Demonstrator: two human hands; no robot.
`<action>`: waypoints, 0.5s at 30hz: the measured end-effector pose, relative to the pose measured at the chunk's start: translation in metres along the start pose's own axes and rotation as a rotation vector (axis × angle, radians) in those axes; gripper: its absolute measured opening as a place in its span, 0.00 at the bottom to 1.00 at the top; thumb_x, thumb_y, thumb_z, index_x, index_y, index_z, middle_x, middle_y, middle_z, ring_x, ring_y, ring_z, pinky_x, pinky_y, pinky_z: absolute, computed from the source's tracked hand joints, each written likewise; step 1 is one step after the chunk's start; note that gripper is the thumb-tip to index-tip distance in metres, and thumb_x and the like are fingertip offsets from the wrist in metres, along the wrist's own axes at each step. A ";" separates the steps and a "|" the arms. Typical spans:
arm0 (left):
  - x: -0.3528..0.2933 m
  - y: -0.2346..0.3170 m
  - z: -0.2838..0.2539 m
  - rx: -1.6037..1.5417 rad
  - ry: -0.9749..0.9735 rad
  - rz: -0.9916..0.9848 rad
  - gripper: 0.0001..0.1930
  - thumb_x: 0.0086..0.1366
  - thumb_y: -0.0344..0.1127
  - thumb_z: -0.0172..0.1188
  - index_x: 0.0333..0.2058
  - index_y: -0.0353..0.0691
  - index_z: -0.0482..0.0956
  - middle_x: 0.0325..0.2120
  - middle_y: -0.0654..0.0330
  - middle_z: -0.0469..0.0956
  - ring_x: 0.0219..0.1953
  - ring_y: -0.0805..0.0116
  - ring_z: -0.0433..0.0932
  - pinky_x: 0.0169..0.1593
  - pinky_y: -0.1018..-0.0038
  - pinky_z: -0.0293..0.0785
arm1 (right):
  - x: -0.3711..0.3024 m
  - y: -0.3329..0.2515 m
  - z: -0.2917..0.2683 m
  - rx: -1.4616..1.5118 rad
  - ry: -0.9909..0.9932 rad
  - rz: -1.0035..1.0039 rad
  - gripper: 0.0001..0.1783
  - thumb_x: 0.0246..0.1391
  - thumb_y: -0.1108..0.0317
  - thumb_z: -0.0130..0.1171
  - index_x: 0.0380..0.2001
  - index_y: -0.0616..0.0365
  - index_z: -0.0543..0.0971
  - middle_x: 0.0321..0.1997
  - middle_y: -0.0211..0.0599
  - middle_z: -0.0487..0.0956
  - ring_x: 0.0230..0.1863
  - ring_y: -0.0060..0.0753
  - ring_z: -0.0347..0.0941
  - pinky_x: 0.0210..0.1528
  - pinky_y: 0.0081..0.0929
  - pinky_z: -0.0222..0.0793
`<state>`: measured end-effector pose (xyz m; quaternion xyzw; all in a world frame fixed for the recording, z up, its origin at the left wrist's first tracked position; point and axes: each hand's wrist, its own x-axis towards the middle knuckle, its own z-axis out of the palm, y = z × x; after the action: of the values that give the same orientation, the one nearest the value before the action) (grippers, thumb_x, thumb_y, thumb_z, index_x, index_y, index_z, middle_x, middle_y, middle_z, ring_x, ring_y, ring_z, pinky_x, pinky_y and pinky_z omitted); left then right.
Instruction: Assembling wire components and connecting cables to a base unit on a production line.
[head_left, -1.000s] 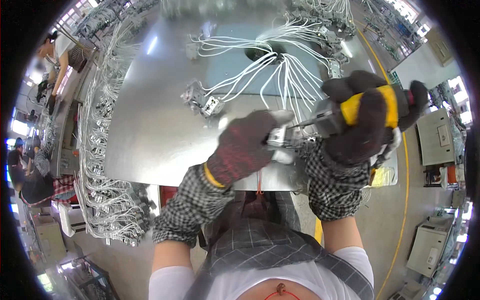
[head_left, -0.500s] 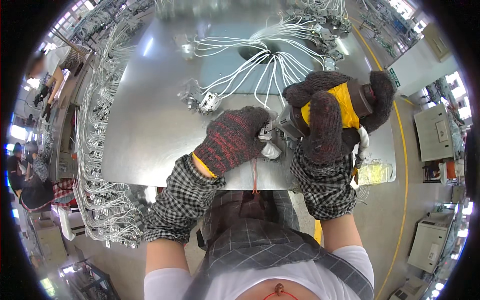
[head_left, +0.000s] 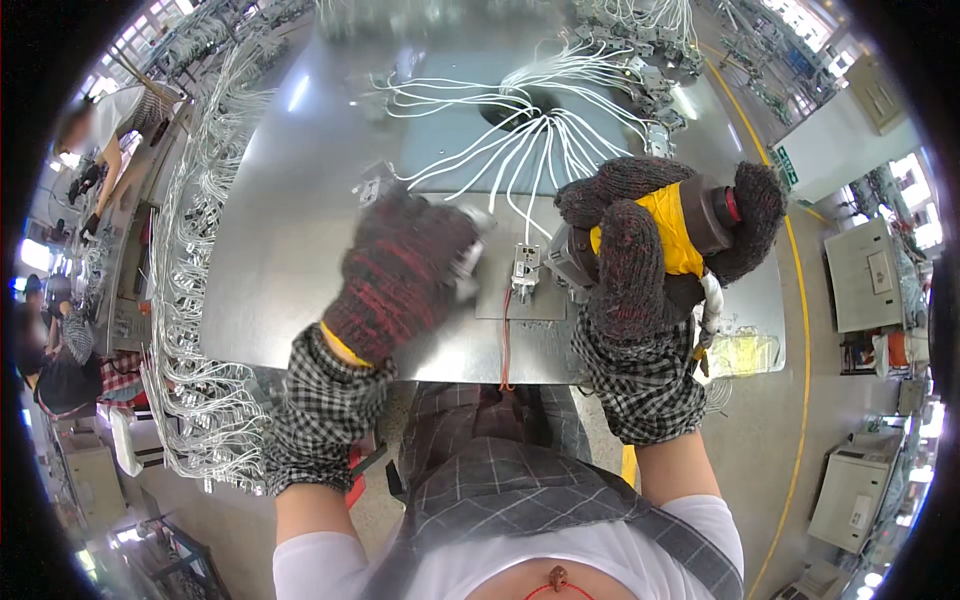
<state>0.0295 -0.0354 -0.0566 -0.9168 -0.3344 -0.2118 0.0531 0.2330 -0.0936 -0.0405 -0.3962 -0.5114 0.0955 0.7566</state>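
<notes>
My right hand [head_left: 640, 250], in a dark knitted glove, is wrapped round an electric screwdriver [head_left: 675, 225] with yellow tape on its body. Its front end points toward the middle of the metal table [head_left: 270, 290]. Just left of that end, a small metal connector [head_left: 525, 268] on a white wire rests on a metal plate, apart from my left hand. My left hand [head_left: 405, 270], in a dark glove with red flecks, is blurred by motion. Its fingers are closed round another light metal connector [head_left: 466, 265], mostly hidden. A further metal connector [head_left: 376, 182] lies beyond it.
White wires [head_left: 580, 130] fan out from a dark round hole [head_left: 520, 108] in the tabletop. Bunched white wires [head_left: 190, 300] hang along the left side. An orange cord [head_left: 506, 350] runs over the near edge. A yellowish clear packet [head_left: 745, 352] lies at right. Other people work at far left.
My left hand has let go of the connector near the screwdriver and moved left onto another one. The right hand with the screwdriver has shifted only slightly.
</notes>
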 end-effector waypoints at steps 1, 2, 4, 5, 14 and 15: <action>-0.002 0.005 0.000 -0.198 -0.077 -0.015 0.25 0.50 0.43 0.71 0.48 0.46 0.78 0.40 0.59 0.81 0.45 0.59 0.78 0.62 0.57 0.62 | -0.001 -0.001 0.002 0.032 -0.031 0.018 0.43 0.47 0.70 0.70 0.62 0.55 0.56 0.44 0.41 0.78 0.42 0.35 0.77 0.45 0.38 0.75; -0.007 0.003 0.002 -0.326 -0.109 0.007 0.28 0.48 0.46 0.72 0.47 0.43 0.78 0.39 0.56 0.81 0.41 0.58 0.79 0.52 0.61 0.71 | -0.001 -0.002 0.003 0.057 -0.055 0.028 0.42 0.49 0.70 0.67 0.63 0.53 0.56 0.43 0.42 0.78 0.40 0.36 0.78 0.43 0.39 0.76; -0.010 0.011 0.001 -0.647 -0.074 -0.136 0.29 0.47 0.47 0.73 0.47 0.42 0.78 0.37 0.55 0.80 0.40 0.56 0.80 0.47 0.62 0.73 | 0.006 -0.007 0.007 0.119 -0.084 0.042 0.39 0.53 0.70 0.63 0.64 0.49 0.54 0.42 0.44 0.79 0.36 0.39 0.79 0.37 0.40 0.78; -0.009 0.017 0.002 -0.972 -0.037 -0.285 0.30 0.46 0.49 0.74 0.47 0.41 0.78 0.36 0.54 0.80 0.39 0.55 0.80 0.42 0.62 0.75 | 0.011 -0.010 0.006 0.176 -0.094 0.029 0.38 0.55 0.71 0.61 0.64 0.47 0.53 0.41 0.45 0.79 0.34 0.40 0.79 0.34 0.41 0.79; 0.027 0.033 -0.003 -0.736 -0.238 -0.298 0.31 0.44 0.51 0.74 0.47 0.42 0.80 0.34 0.55 0.80 0.39 0.56 0.81 0.43 0.65 0.76 | 0.029 -0.019 -0.004 0.455 0.036 0.042 0.41 0.52 0.80 0.59 0.63 0.31 0.57 0.35 0.30 0.73 0.27 0.28 0.71 0.25 0.34 0.71; 0.028 0.032 -0.007 -0.639 -0.356 -0.370 0.31 0.44 0.52 0.74 0.46 0.42 0.80 0.34 0.54 0.80 0.40 0.55 0.80 0.44 0.63 0.76 | 0.027 -0.024 0.002 0.460 0.035 0.050 0.41 0.52 0.80 0.59 0.63 0.31 0.57 0.35 0.30 0.73 0.27 0.28 0.71 0.25 0.34 0.71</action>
<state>0.0666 -0.0454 -0.0370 -0.8340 -0.4147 -0.1491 -0.3320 0.2376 -0.0940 -0.0047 -0.2276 -0.4528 0.2214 0.8332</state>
